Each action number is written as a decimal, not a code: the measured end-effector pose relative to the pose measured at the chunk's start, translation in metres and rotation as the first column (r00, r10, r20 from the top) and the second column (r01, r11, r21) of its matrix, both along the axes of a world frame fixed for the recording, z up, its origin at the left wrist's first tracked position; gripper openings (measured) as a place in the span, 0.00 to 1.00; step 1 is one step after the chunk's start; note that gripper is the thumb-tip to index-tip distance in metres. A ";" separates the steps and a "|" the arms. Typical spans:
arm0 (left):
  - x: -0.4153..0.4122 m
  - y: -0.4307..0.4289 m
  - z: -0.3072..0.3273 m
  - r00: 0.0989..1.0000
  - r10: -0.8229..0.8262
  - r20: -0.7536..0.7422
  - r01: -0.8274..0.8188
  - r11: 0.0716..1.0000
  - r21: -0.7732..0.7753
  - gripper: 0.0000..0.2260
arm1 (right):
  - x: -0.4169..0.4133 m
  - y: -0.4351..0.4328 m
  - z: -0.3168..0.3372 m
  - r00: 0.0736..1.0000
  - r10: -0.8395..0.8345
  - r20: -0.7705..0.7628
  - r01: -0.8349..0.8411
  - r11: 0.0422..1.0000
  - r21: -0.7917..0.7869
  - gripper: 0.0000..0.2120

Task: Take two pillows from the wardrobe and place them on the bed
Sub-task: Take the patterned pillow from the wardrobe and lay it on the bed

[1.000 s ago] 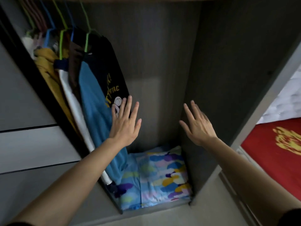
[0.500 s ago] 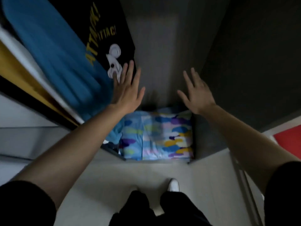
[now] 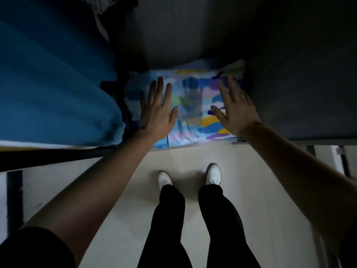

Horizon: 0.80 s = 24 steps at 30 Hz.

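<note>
A pillow (image 3: pixel 193 105) in a pale blue case with blue, purple and yellow blotches lies on the wardrobe floor (image 3: pixel 193 147). I cannot tell whether a second pillow lies under it. My left hand (image 3: pixel 157 115) is over the pillow's left part, fingers spread, palm down. My right hand (image 3: pixel 234 111) is over its right part, also spread and empty. Whether the palms touch the fabric is unclear. The bed is out of view.
Hanging clothes, mainly a blue garment (image 3: pixel 54 84), crowd the wardrobe's left side beside my left hand. The dark wardrobe side wall (image 3: pixel 299 84) stands close to my right hand. My feet in white shoes (image 3: pixel 213 175) are on the pale floor before the wardrobe.
My view has tipped downward and both hands have dropped from mid-height in the wardrobe down to the pillow at the bottom. The hanging clothes now fill the upper left.
</note>
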<state>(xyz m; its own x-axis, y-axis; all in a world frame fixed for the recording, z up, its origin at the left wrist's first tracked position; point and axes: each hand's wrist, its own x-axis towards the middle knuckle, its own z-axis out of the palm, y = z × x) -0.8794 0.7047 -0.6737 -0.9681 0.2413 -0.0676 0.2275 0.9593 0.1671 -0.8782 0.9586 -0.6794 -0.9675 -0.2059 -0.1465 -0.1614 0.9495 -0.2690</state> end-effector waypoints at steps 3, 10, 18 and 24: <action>0.015 0.006 -0.100 0.994 0.037 0.105 -0.034 0.999 -0.032 0.29 | 0.021 -0.002 -0.096 0.991 -0.088 0.105 0.094 0.994 -0.061 0.35; 0.081 0.019 -0.317 0.870 0.250 0.425 -0.263 0.964 -0.029 0.30 | 0.081 -0.026 -0.318 0.732 -0.429 0.530 0.544 0.836 -0.075 0.41; 0.115 0.027 -0.424 0.934 0.203 0.294 -0.194 0.979 -0.061 0.37 | 0.091 -0.044 -0.436 0.161 -0.456 0.875 0.981 0.169 -0.093 0.43; 0.116 0.026 -0.432 0.947 0.181 0.265 -0.161 0.982 -0.095 0.43 | 0.065 -0.055 -0.442 0.047 -0.277 0.960 0.955 -0.269 -0.125 0.17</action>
<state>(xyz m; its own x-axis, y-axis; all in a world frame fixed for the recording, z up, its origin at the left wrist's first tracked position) -0.7638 0.7307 -1.1056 -0.9372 0.0586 -0.3439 0.0146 0.9915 0.1293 -0.8137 0.9038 -1.1212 -0.2854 0.1886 -0.9397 0.8206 -0.4584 -0.3413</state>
